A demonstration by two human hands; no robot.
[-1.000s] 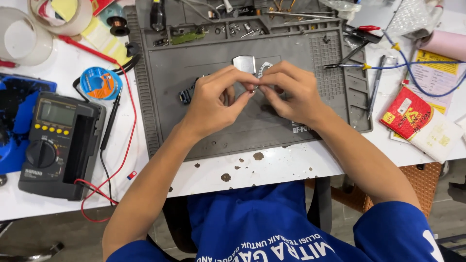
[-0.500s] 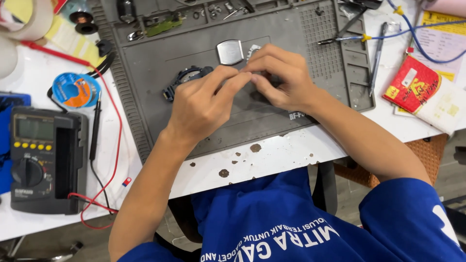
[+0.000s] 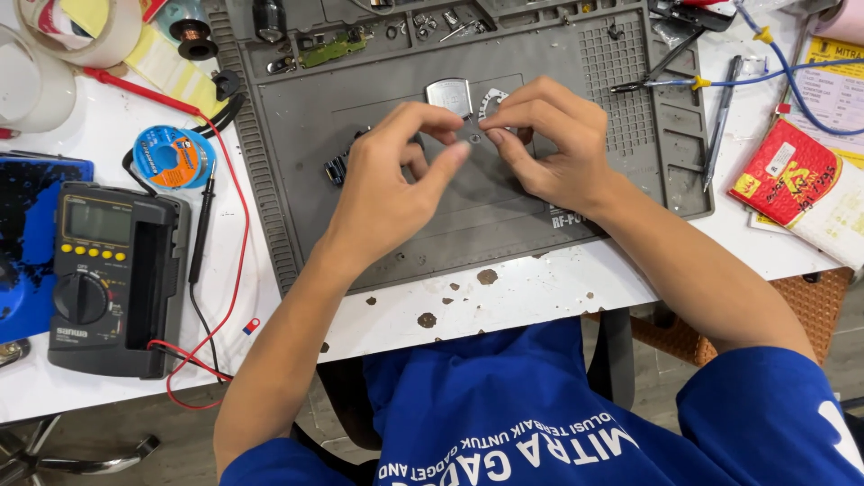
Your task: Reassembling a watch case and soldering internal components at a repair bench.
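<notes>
Two bare hands meet over the wide grey silicone work mat point(image 3: 378, 225) on my white table point(image 3: 540, 288). At nine o'clock sits a dark grey multimeter with a yellow-buttoned face point(image 3: 112, 279). My left hand point(image 3: 387, 193) and right hand point(image 3: 553, 148) both pinch fingertips together on one tiny round dark part point(image 3: 474, 138) at the mat's centre. Just at twelve o'clock of it lies a small silver metal plate point(image 3: 449, 94).

On the white worktop point(image 3: 540, 288) to our left we see a dark multimeter point(image 3: 112, 274) with red and black leads, and a blue solder spool point(image 3: 173, 157) just above it. To our right lie a red packet point(image 3: 792, 173) and a pen point(image 3: 722, 108).
</notes>
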